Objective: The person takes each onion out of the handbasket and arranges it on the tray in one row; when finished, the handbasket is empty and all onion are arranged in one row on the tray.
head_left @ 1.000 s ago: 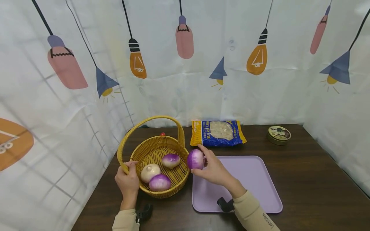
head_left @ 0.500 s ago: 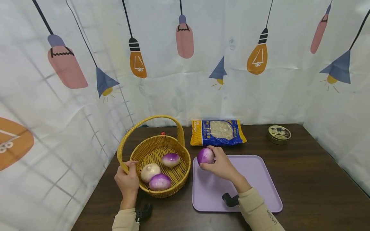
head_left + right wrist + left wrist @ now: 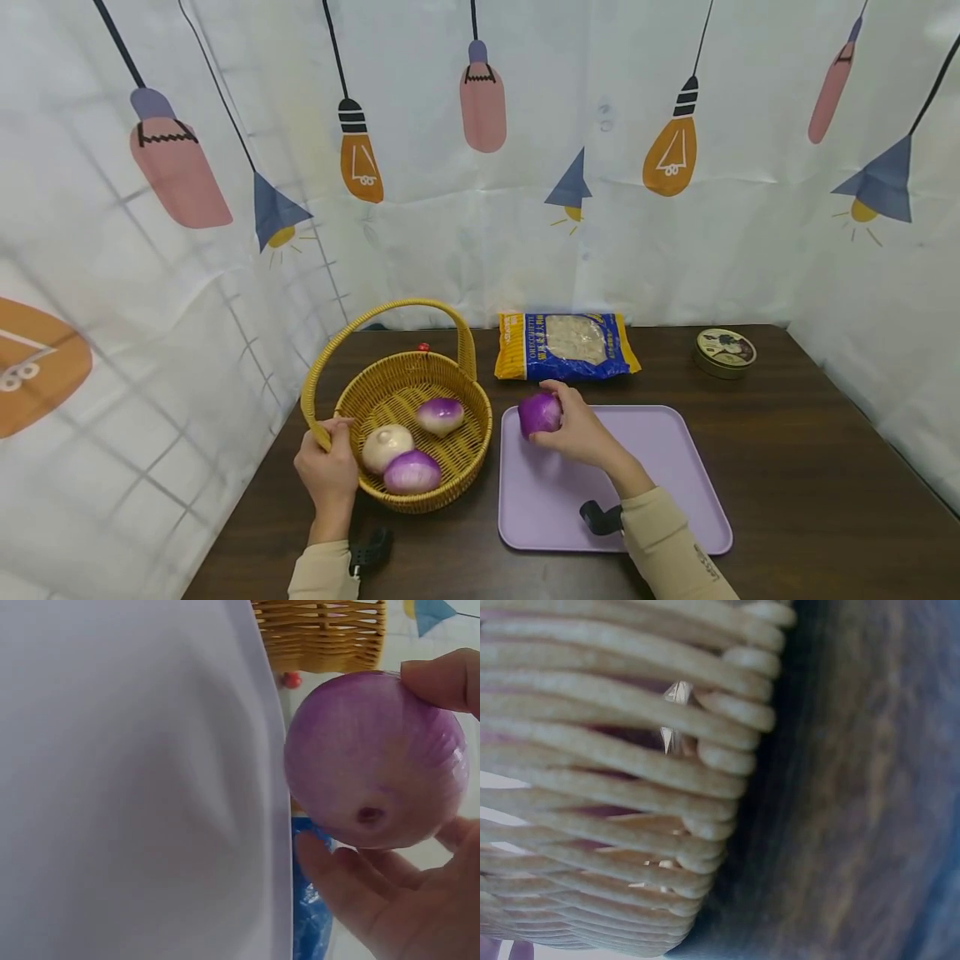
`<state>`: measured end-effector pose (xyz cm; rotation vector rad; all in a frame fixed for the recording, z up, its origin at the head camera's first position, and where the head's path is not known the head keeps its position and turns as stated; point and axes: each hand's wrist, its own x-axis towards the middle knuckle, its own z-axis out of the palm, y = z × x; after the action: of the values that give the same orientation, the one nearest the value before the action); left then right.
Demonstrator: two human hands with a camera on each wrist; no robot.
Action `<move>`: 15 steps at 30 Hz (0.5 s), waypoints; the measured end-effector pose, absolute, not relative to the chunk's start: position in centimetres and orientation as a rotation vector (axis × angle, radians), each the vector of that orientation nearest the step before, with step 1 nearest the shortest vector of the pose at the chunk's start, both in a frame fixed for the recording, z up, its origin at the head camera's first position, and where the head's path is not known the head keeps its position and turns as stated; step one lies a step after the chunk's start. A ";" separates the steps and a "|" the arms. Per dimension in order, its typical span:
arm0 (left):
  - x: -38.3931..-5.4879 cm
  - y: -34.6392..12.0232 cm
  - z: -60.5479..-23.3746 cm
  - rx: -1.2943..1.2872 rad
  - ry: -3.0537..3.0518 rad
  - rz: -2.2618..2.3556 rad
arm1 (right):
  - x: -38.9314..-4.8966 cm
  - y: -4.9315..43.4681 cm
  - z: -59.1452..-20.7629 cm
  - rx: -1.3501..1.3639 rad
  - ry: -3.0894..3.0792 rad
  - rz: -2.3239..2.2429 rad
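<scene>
In the head view my left hand (image 3: 328, 472) grips the yellow wicker basket (image 3: 472, 471) at its left side, where the arched handle meets the rim. Inside the basket lie a whitish onion (image 3: 387, 447) and two purple-and-white onions, one near the front (image 3: 412, 473) and one farther back (image 3: 440, 416). My right hand (image 3: 581, 431) holds a purple onion (image 3: 538, 415) between thumb and fingers, over the far left corner of the lilac tray (image 3: 615, 500). The right wrist view shows this onion (image 3: 375, 761) close up. Only basket weave (image 3: 615, 765) and dark table fill the left wrist view.
A blue and yellow pasta bag (image 3: 573, 346) lies behind the tray. A round tin (image 3: 723, 352) stands at the back right of the dark table (image 3: 817, 475). Something small and red (image 3: 423, 347) shows behind the basket. A printed curtain (image 3: 480, 242) hangs behind and beside the table.
My right hand has carried the purple onion from beside the basket's rim rightward, over the tray's far left corner, and the onion has turned. The left hand keeps its hold on the basket.
</scene>
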<state>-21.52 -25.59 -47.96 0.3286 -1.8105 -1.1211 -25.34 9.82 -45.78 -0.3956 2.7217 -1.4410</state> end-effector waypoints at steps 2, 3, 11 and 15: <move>-21.5 -25.6 -48.0 0.335 -1.809 -1.131 | -25.4 9.8 -46.0 -0.415 2.733 -1.398; -21.5 -25.6 -48.0 0.338 -1.807 -1.134 | -25.4 9.8 -46.0 -0.422 2.735 -1.385; -21.3 -25.5 -48.1 0.333 -1.802 -1.153 | -25.2 9.1 -46.8 -0.471 2.638 -1.456; -21.3 -25.5 -48.1 0.331 -1.804 -1.159 | -25.0 8.6 -47.2 -0.513 2.603 -1.491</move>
<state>-21.31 -25.54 -48.09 0.3314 -1.8040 -1.1595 -24.98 8.57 -47.21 -0.5127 2.6032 -1.4909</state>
